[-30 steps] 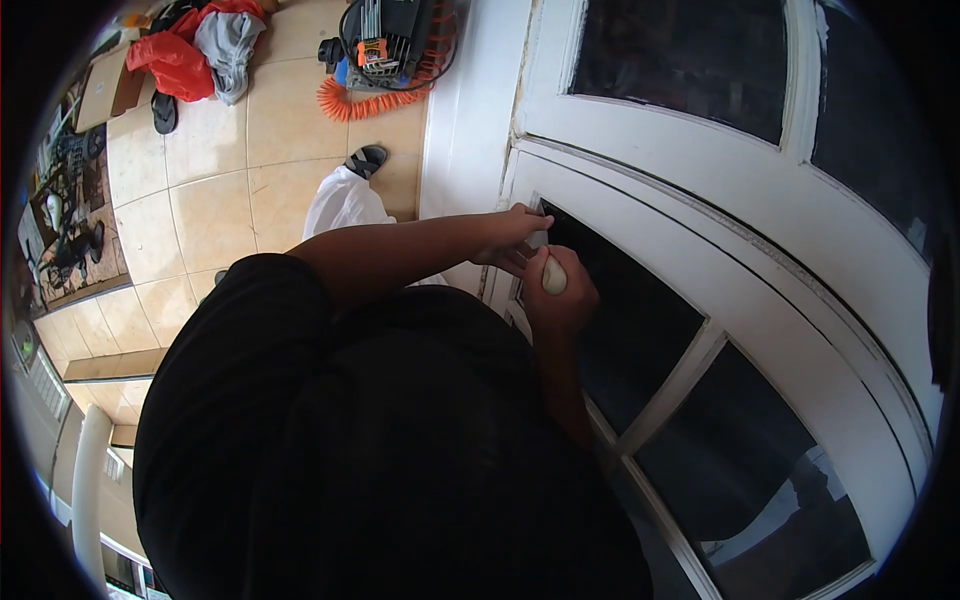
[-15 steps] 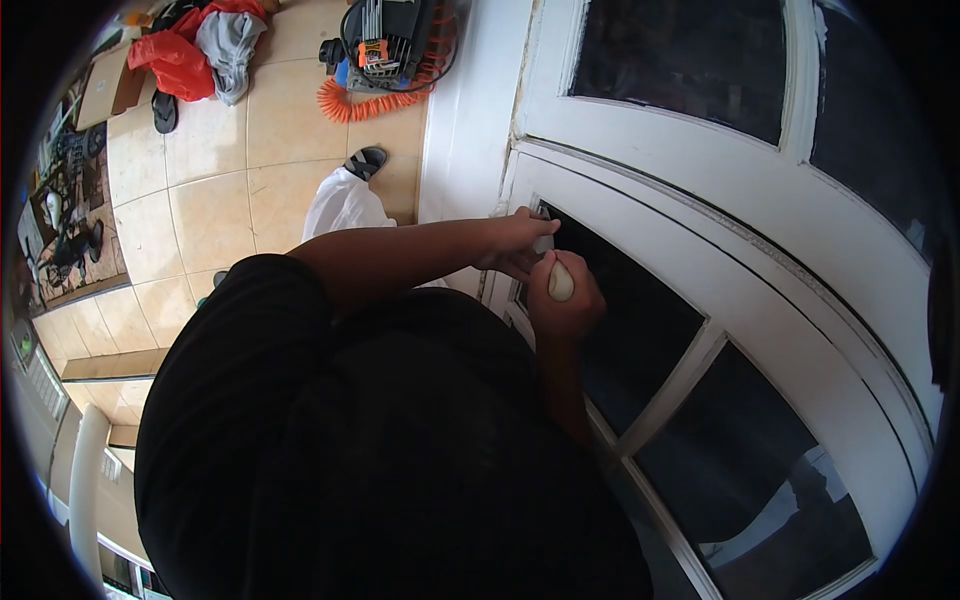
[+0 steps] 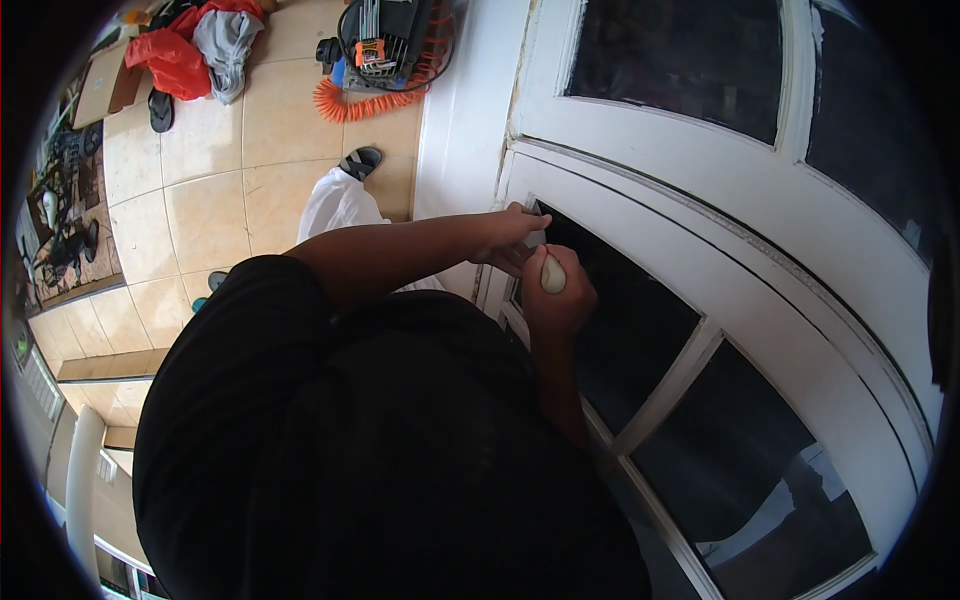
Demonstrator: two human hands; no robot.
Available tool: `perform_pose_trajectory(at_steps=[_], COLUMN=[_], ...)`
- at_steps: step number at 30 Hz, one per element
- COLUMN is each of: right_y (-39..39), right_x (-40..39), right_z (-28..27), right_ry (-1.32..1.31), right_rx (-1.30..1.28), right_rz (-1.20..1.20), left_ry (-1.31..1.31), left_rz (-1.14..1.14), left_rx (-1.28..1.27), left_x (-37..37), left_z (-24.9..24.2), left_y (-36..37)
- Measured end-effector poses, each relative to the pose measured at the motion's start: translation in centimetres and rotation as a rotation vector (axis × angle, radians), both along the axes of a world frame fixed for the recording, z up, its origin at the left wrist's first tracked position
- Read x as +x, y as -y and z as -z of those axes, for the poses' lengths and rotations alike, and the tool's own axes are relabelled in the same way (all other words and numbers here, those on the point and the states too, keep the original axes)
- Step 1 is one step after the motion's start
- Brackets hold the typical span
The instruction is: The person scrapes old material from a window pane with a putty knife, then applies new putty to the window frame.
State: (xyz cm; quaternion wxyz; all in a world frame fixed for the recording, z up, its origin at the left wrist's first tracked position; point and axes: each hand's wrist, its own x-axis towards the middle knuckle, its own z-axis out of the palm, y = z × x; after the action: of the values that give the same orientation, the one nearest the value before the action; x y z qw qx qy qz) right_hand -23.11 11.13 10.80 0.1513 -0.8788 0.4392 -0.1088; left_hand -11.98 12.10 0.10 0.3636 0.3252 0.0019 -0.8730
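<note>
My right hand [image 3: 570,302] is wrapped round a pale, rounded tool handle [image 3: 552,274], its butt end facing up at me. The tool's working end is hidden below the fist. Just beyond it, my left hand [image 3: 508,236] has its fingers bent close together, near the handle's far side; what they pinch is hidden. Both hands are at the upper left corner of a dark glass pane [image 3: 620,310] set in a white wooden frame [image 3: 668,390].
A second white panelled frame [image 3: 680,130] adjoins at the upper right. On the tiled floor [image 3: 205,215] lie an orange coiled hose [image 3: 350,108], a hex key set [image 3: 370,50], a red bag [image 3: 170,62] and a black sandal [image 3: 161,110]. A sandalled foot [image 3: 360,162] shows beside the wall.
The hands and the handle have shifted slightly left and up in view, and the whole scene has moved a little left too. The right hand keeps its grip.
</note>
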Motion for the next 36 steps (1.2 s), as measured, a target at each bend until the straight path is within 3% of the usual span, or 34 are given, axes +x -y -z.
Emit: perform_pose_trajectory(at_steps=[10,36], right_y=[0.1,0.1], right_x=[0.0,-0.1], right_z=[-0.5,-0.2], right_ry=[0.051,0.016], right_rx=[-0.133,-0.045], right_rz=[-0.086,-0.08], left_ry=[-0.02,-0.027], left_rz=[-0.028,0.02], left_rx=[-0.038,-0.033], left_x=[0.9,0.6], left_z=[-2.4,-0.9], left_y=[-0.4,-0.3])
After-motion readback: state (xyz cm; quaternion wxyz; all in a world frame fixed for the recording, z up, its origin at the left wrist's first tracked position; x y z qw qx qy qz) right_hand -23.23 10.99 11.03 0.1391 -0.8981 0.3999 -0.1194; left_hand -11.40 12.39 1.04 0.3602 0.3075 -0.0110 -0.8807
